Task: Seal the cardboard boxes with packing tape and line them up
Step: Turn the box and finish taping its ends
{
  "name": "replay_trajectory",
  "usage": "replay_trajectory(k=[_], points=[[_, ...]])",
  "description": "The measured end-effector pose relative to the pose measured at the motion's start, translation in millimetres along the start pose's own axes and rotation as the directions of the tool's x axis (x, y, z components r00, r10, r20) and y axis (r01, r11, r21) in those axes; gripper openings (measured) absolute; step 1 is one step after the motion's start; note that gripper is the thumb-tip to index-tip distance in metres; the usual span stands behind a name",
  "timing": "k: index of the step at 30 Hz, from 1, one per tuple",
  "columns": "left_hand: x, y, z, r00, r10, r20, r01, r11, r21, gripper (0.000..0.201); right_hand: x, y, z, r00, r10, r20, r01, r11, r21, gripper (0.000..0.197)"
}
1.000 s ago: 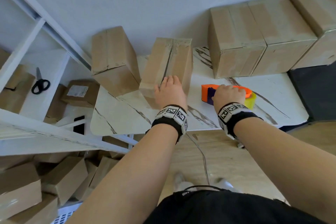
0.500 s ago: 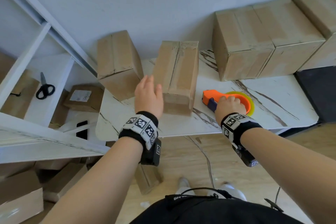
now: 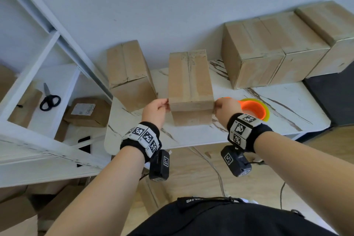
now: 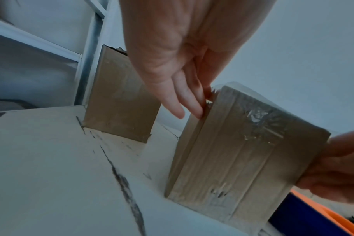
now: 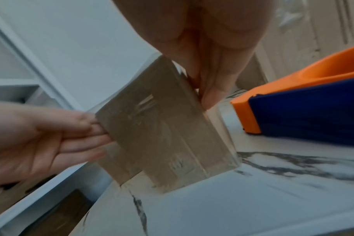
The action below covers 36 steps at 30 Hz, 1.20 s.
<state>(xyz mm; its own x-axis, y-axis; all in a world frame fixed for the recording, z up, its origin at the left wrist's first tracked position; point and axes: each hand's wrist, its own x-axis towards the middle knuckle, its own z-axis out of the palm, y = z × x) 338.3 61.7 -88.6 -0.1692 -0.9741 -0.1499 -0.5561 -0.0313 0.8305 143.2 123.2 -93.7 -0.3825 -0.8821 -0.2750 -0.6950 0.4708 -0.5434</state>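
Observation:
A narrow cardboard box (image 3: 189, 82) stands mid-table with clear tape along its top seam. My left hand (image 3: 156, 110) touches the box's near left corner with straight fingers (image 4: 192, 103). My right hand (image 3: 224, 108) lies against the near right corner, fingers (image 5: 210, 95) pointing down the edge. The box (image 4: 243, 151) sits between both hands, and its near end (image 5: 162, 143) carries wrinkled tape. The orange and blue tape dispenser (image 3: 252, 108) lies on the table just right of my right hand, free of it. A second box (image 3: 128, 71) stands to the left.
Three larger taped boxes (image 3: 268, 50) stand in a row at the back right against the wall. The white marble-pattern table (image 3: 287, 105) ends close to me. A white shelf (image 3: 38, 86) on the left holds scissors (image 3: 48, 97) and parcels. More boxes lie on the floor lower left.
My left hand came off the box top and moved to its near left corner. My right hand let go of the tape dispenser and went to the near right corner. The box now sits straighter.

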Motion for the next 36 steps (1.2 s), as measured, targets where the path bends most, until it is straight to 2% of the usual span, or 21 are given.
replay_trajectory(k=[2,3,5,8,13,18,26,28,29,30,32,34,36], points=[[-5.0,-1.8,-2.6,0.997,0.077,0.025,-0.08,0.99,0.117,0.025,-2.4,2.6,0.0,0.999,0.02,-0.038,-0.013,0.985,0.174,0.036],[-5.8,-3.0,-3.0,0.995,0.1,0.028,-0.103,0.983,0.153,0.021,-3.9,2.7,-1.5,0.999,0.006,-0.047,0.003,0.981,0.195,0.037],[-6.4,-3.5,-4.2,0.994,0.106,0.041,-0.111,0.983,0.147,0.015,-7.0,1.0,-4.1,0.997,-0.051,-0.056,0.058,0.99,0.132,0.035],[-2.7,-6.2,-4.2,0.99,0.127,0.057,-0.135,0.977,0.168,0.02,-11.6,-3.6,-7.6,0.992,-0.118,-0.05,0.12,0.992,0.034,0.027],[-1.6,-6.0,-5.0,0.984,0.166,0.069,-0.178,0.958,0.227,0.016,-13.6,-7.3,-10.3,0.993,-0.11,-0.034,0.107,0.992,-0.065,0.019],[-3.5,-4.5,-2.4,0.985,0.169,0.036,-0.172,0.961,0.216,0.018,-12.0,-8.2,-8.8,0.996,-0.083,-0.045,0.079,0.994,-0.077,0.022],[-2.5,-8.5,-3.0,0.985,0.166,0.047,-0.171,0.97,0.173,0.023,-14.4,-1.7,-12.4,0.992,-0.124,-0.004,0.124,0.992,-0.024,0.029],[-0.4,-10.1,-4.3,0.988,0.141,0.069,-0.15,0.978,0.148,0.032,-14.3,-0.7,-11.9,0.991,-0.131,-0.008,0.131,0.991,-0.035,0.026],[0.6,-11.7,-5.6,0.988,0.121,0.101,-0.133,0.984,0.117,0.044,-13.9,0.8,-10.7,0.991,-0.134,-0.015,0.133,0.991,-0.028,0.022],[1.2,-13.7,-7.0,0.984,0.108,0.144,-0.12,0.99,0.078,0.061,-13.3,2.3,-9.2,0.99,-0.137,-0.022,0.137,0.99,-0.008,0.022],[0.6,-16.2,-9.7,0.968,0.126,0.219,-0.136,0.99,0.031,0.084,-13.1,5.0,-6.4,0.99,-0.13,-0.05,0.135,0.987,0.091,0.044],[-0.4,-16.4,-9.3,0.954,0.194,0.228,-0.204,0.979,0.024,0.076,-16.4,3.6,-5.0,0.988,-0.128,-0.089,0.146,0.961,0.236,0.06],[2.4,-15.4,-6.5,0.944,0.264,0.197,-0.282,0.957,0.068,0.056,-19.2,0.5,-3.4,0.98,-0.16,-0.118,0.19,0.927,0.322,0.059]])
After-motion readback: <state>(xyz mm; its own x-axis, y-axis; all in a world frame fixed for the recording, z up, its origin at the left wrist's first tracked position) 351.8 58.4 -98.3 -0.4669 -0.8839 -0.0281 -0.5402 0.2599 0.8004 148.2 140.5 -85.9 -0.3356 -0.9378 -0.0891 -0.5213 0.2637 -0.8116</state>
